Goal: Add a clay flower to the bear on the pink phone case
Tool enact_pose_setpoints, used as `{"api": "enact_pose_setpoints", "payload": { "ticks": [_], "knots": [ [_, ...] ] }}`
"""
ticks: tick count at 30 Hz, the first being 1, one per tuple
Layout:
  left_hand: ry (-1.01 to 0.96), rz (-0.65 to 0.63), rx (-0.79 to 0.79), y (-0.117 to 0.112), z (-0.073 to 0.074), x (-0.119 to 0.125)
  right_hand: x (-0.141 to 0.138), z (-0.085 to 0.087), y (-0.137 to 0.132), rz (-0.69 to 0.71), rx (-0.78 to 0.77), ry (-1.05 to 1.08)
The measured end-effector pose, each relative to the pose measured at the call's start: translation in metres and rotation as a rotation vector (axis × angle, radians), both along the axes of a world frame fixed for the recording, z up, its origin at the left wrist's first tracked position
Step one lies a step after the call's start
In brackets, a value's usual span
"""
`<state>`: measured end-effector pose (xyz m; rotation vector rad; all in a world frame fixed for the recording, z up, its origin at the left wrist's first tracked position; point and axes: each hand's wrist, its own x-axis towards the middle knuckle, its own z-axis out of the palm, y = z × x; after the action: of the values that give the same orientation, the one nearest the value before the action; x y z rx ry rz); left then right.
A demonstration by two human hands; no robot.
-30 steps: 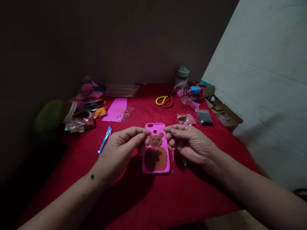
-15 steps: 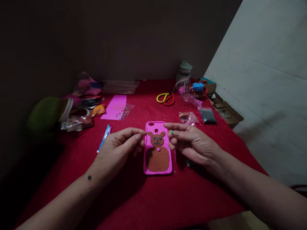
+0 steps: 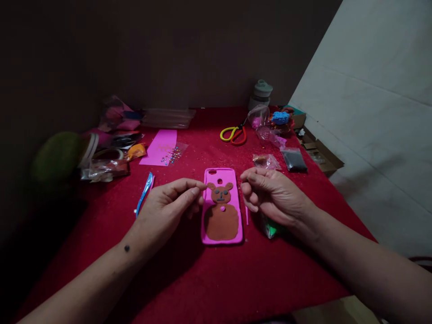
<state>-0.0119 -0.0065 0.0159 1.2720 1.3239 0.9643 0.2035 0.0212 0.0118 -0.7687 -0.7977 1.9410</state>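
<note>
A pink phone case lies flat on the red cloth, bearing a brown clay bear with dark eyes, nose and mouth and a small pink ball below its head. At the case's upper left edge is my left hand, thumb against bent index finger, nothing visible between them; whether the fingertip touches the case I cannot tell. My right hand hovers just right of the case, thumb and index pinched. The green clay bit seen there a moment ago is now hidden by the fingers. Under this hand lies a packet of green clay.
Left of the case lies a blue tool; pink paper with a bag of gems is farther back. Scissors, a bottle, blue clay and a black packet stand behind. Clay packets crowd the left.
My right hand has shifted slightly right and its fingers have rolled, hiding the green bit. More of the green packet shows beneath it. My left hand stays by the case.
</note>
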Motion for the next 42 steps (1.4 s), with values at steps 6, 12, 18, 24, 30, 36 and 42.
{"api": "enact_pose_setpoints", "payload": {
  "ticks": [6, 12, 18, 24, 30, 36, 42],
  "knots": [
    [0.094, -0.037, 0.07, -0.006, 0.003, 0.003, 0.0, 0.002, -0.003, 0.033, -0.003, -0.016],
    [0.207, -0.094, 0.119, -0.01, 0.003, 0.004, 0.0, 0.005, -0.004, 0.04, 0.006, -0.008],
    [0.088, 0.121, -0.015, 0.001, 0.004, 0.001, 0.001, 0.006, -0.006, 0.049, 0.007, 0.043],
    [-0.144, 0.149, -0.146, 0.007, -0.009, -0.002, 0.002, 0.01, -0.005, 0.04, -0.017, 0.071],
    [-0.15, 0.153, -0.2, 0.007, -0.01, -0.005, 0.009, 0.011, -0.015, 0.149, -0.131, 0.051],
    [-0.167, 0.147, -0.296, 0.01, -0.01, -0.007, 0.018, 0.006, -0.012, 0.137, -0.201, 0.063],
    [-0.223, 0.152, -0.389, 0.008, -0.012, -0.008, 0.017, 0.001, -0.003, 0.136, -0.264, 0.061]
  ]
}}
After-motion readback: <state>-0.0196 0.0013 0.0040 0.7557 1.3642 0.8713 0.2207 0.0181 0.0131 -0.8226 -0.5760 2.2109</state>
